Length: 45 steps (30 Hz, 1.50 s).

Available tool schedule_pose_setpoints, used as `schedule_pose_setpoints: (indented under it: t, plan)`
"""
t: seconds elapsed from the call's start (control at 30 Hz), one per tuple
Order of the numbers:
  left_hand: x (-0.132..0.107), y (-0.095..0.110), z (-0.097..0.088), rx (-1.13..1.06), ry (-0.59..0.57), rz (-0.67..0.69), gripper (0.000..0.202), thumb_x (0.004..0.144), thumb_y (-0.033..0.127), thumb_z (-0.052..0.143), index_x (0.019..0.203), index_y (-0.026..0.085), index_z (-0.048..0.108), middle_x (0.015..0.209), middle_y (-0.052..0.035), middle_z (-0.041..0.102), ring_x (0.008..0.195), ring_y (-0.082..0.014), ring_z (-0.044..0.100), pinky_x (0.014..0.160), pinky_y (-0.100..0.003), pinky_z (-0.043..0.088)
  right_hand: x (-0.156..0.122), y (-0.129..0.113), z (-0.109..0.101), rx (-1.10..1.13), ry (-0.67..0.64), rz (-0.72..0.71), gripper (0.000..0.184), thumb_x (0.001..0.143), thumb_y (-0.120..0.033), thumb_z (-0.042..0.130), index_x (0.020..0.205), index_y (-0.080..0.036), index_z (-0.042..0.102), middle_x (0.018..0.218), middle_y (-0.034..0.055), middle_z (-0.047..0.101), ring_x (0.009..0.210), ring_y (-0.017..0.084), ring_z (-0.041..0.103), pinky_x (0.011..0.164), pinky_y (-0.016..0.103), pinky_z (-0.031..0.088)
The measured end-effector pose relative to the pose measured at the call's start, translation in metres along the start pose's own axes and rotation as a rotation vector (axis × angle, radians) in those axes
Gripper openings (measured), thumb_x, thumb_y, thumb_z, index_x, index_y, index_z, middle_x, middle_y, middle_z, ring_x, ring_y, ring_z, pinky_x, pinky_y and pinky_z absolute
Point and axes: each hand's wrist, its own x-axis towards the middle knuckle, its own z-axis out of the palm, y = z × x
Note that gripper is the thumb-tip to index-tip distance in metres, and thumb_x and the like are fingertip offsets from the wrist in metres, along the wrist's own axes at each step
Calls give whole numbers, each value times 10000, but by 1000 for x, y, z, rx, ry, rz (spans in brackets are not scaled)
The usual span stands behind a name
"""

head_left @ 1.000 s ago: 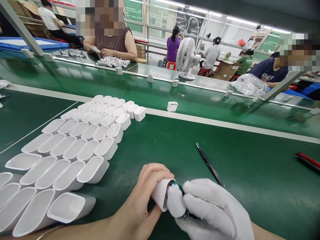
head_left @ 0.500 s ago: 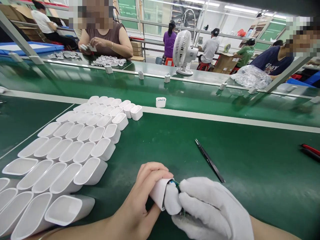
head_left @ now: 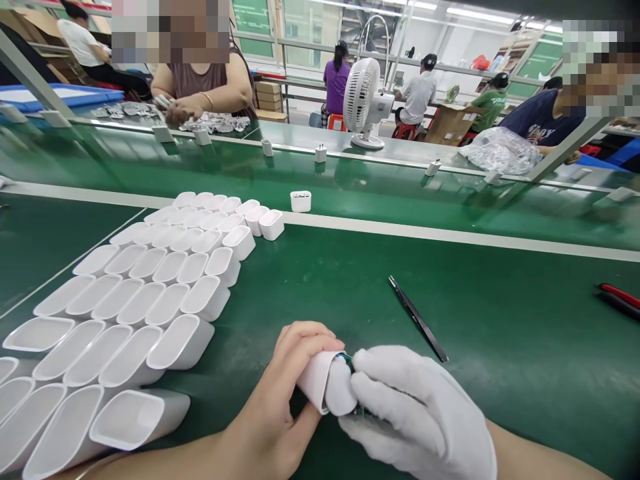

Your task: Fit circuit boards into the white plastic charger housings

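Note:
My bare left hand [head_left: 280, 393] wraps round a white plastic housing [head_left: 315, 383], tilted so its mouth faces right. At that mouth, my right hand [head_left: 415, 407], in a white glove, has its fingers closed on a green circuit board [head_left: 346, 360]. Only slivers of the board show between the housing and the glove. A rounded white shape sits in the mouth; I cannot tell whether it is a gloved fingertip or a part. Black tweezers [head_left: 417, 318] lie on the green bench beyond my right hand.
Rows of white housings [head_left: 150, 300] stand open side up on the left. A filled housing [head_left: 301, 201] and several small white chargers [head_left: 321, 154] sit on the green conveyor belt [head_left: 200, 170]. Red-and-black tool handles [head_left: 620, 300] lie far right. Opposite are a fan [head_left: 363, 100] and co-workers.
The filled housing and chargers on the belt have shifted left. My right hand has moved slightly left, closer to the housing's mouth. The co-worker opposite has lowered a hand toward the pile of parts.

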Motion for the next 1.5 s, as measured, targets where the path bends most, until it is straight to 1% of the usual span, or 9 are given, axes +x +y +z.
schedule_pose_setpoints:
  t: [0.17, 0.3, 0.43, 0.5, 0.73, 0.93, 1.03, 1.13, 1.5]
  plan:
    - [1, 3, -1, -32, -21, -55, 487, 781, 2, 440, 1159, 309, 440, 1146, -48, 474, 1087, -209, 471, 899, -328, 441, 0, -3, 0, 192, -65, 118, 248, 789, -261, 641, 1021, -251, 554, 905, 28, 641, 765, 172, 627, 627, 266, 540]
    - [2, 10, -6, -18, -113, -107, 448, 834, 99, 497, 1217, 327, 456, 1328, -74, 391, 1240, -255, 388, 989, -396, 425, 3, -1, -8, 594, -94, 428, 535, 825, -305, 608, 1320, -287, 406, 1264, 76, 521, 1100, 216, 565, 885, 337, 508]
    - [-1, 13, -10, 15, -216, -117, 511, 864, 119, 463, 1305, 373, 425, 1494, -51, 178, 1350, -292, 249, 1034, -484, 380, 12, 4, -3, 1198, -405, 618, 294, 833, -259, 560, 1124, -220, 566, 1020, 36, 628, 913, 176, 625, 755, 284, 533]
    - [-1, 14, -11, -12, -242, -150, 548, 880, 124, 433, 1350, 399, 370, 1521, -32, 124, 1364, -298, 227, 1030, -516, 371, 14, 5, 3, 1297, -394, 711, 204, 773, -209, 608, 977, -200, 606, 899, 14, 645, 817, 160, 625, 702, 264, 524]
    - [2, 16, -11, -294, -345, -300, 578, 876, 309, 567, 1384, 416, 314, 1526, 24, 176, 1402, -270, 129, 1133, -505, 168, 13, -1, 11, 1132, -362, 956, 158, 668, -199, 678, 768, -178, 557, 708, -10, 626, 627, 116, 564, 548, 206, 446]
    - [7, 3, 1, -802, -72, -566, 649, 699, 373, 779, 1277, 280, 497, 1194, -79, 581, 1132, -263, 525, 944, -353, 460, 13, -2, 9, 990, -252, 1217, 223, 690, -279, 673, 799, -180, 506, 723, -6, 594, 643, 106, 520, 558, 216, 410]
    - [10, 3, 3, -765, -9, -573, 525, 669, 370, 795, 1147, 259, 608, 1063, -51, 563, 843, -163, 602, 620, -205, 516, 9, 4, 6, 993, -374, 1175, 255, 682, -312, 693, 820, -178, 525, 697, -19, 563, 607, 93, 483, 535, 211, 380]
    - [10, 7, 2, -615, -60, -627, 491, 723, 408, 734, 1182, 304, 592, 1064, -28, 477, 517, -25, 473, 354, -144, 341, 5, 11, 1, 848, -485, 1113, 299, 697, -390, 687, 885, -181, 586, 674, -22, 536, 584, 93, 450, 515, 218, 351]
    - [11, 15, 1, -361, -102, -654, 352, 862, 427, 545, 1202, 337, 541, 1186, -18, 507, 520, -28, 451, 451, -189, 381, 7, 12, 0, 465, -591, 1037, 416, 806, -563, 512, 626, -189, 481, 519, -43, 457, 481, 88, 398, 459, 231, 270]
